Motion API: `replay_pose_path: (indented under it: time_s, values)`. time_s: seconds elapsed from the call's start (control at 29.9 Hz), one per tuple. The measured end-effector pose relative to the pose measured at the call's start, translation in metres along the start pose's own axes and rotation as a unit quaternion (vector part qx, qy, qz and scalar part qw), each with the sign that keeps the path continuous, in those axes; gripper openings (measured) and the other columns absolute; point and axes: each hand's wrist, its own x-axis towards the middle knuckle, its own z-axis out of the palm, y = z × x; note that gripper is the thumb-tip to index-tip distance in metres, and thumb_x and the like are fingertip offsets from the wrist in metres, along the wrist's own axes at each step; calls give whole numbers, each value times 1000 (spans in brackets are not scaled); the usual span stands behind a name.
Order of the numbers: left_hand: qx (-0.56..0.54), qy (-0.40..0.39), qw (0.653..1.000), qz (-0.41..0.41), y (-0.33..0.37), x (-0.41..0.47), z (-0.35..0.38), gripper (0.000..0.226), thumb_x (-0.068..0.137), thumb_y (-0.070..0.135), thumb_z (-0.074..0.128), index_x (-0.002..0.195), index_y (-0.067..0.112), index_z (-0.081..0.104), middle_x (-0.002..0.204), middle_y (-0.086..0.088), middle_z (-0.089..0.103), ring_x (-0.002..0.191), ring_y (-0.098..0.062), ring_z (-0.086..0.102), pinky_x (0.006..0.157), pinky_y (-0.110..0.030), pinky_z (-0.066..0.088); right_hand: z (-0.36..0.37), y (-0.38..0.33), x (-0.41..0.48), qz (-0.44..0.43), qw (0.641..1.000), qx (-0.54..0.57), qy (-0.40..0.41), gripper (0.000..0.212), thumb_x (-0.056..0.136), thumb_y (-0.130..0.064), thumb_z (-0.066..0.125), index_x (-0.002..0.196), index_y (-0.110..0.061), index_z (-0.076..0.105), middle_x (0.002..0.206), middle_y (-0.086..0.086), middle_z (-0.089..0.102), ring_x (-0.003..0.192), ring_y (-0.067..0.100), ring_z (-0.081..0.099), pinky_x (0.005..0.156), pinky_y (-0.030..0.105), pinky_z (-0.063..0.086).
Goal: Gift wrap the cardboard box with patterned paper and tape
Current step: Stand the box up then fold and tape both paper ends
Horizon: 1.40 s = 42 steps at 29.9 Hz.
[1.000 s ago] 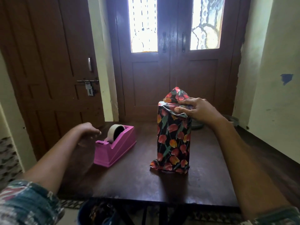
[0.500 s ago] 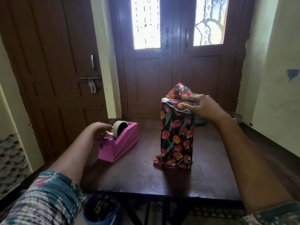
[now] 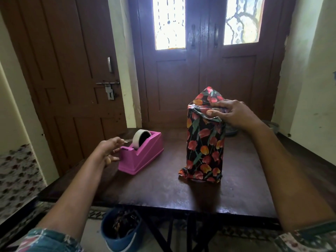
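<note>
Pink dispenser [image 3: 141, 154] beside wrapped box [image 3: 205, 142]; left fingers [image 3: 116, 142] pinching tape [image 3: 128, 140], right fingers [image 3: 216, 112] clamping paper.

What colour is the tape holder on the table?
Pink, with a pale roll of tape; the tape holder shows clearly in the head view.

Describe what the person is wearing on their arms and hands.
Both forearms are bare from the elbow down. The left sleeve is short, teal-blue fabric with a pink and white print. The right sleeve is darker green with a similar reddish pattern. The left hand and right hand show no gloves; no watch, bracelet or ring is visible.
</note>
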Motion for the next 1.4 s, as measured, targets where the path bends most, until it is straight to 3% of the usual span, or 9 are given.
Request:
replay_pose_path:
  time_s: [0.17, 0.3, 0.43, 0.57, 0.94, 1.04, 1.2, 1.3, 1.4]
  values:
    - [55, -34, 998, -27, -15, 7, -15, 12, 91, 12, 55, 80, 10, 60, 76, -4, 52, 72, -16, 50, 63, -34, 52, -1, 0, -2, 8, 1000, 13, -3, 60, 78, -55, 57, 129, -23, 54, 140, 8, 46, 122, 28, 46, 98, 49, 43]
    - [110, -49, 992, -48, -23, 5, -21, 15, 91, 19, 59, 78, 11, 62, 71, -5, 56, 65, -16, 52, 65, -32, 50, 0, -2, -2, 6, 1000, 9, -5, 59, 80, -54, 57, 129, -22, 53, 140, 9, 45, 123, 29, 46, 98, 48, 43]
    - [131, -43, 990, -31, -28, 7, -20, 23, 90, 18, 60, 70, 10, 56, 53, -1, 53, 54, -14, 47, 47, -22, 43, -1, -2, -2, 1, 1000, 8, -5, 57, 80, -52, 57, 128, -22, 55, 137, 9, 49, 118, 28, 50, 96, 45, 46]
    - [207, -21, 978, 14, -21, 9, -19, 21, 87, 14, 65, 70, 4, 59, 61, -7, 53, 52, -16, 45, 42, -20, 38, -1, -1, -2, -1, 1000, 13, -6, 55, 82, -49, 58, 129, -19, 54, 136, 10, 49, 118, 28, 50, 95, 41, 46]
    - [546, 122, 826, 76, 0, 2, -1, 31, 82, 39, 68, 99, 13, 65, 98, -7, 65, 91, -24, 60, 68, -32, 46, -3, -1, -1, -4, 999, 49, -8, 55, 81, -44, 62, 127, -16, 54, 134, 8, 49, 106, 15, 44, 90, 36, 44]
    - [613, 162, 767, 98, 6, -8, 12, 29, 87, 35, 64, 104, 12, 58, 87, -5, 55, 77, -19, 51, 63, -31, 40, -4, -2, -1, -5, 999, 48, -9, 56, 80, -44, 64, 127, -16, 55, 135, 8, 48, 106, 15, 44, 90, 35, 43]
    - [593, 148, 789, 62, 3, -11, 8, 35, 85, 38, 66, 106, 11, 61, 97, -8, 58, 93, -24, 57, 67, -32, 40, -5, -3, -3, 4, 998, 65, -12, 55, 79, -41, 65, 127, -15, 55, 135, 9, 47, 106, 16, 44, 88, 33, 44]
    - [581, 144, 799, 56, 3, -10, 8, 33, 86, 37, 65, 105, 11, 61, 87, -6, 53, 80, -21, 51, 63, -31, 39, -5, -5, -5, 4, 998, 61, -13, 55, 80, -40, 65, 127, -14, 54, 136, 10, 47, 105, 16, 44, 85, 31, 44]
    - [673, 181, 713, 78, 3, -13, 11, 18, 91, 22, 57, 105, 11, 60, 82, -4, 53, 75, -17, 53, 57, -28, 36, -7, -6, -4, 2, 999, 52, -11, 54, 81, -39, 65, 127, -14, 54, 135, 10, 48, 107, 18, 46, 84, 29, 41]
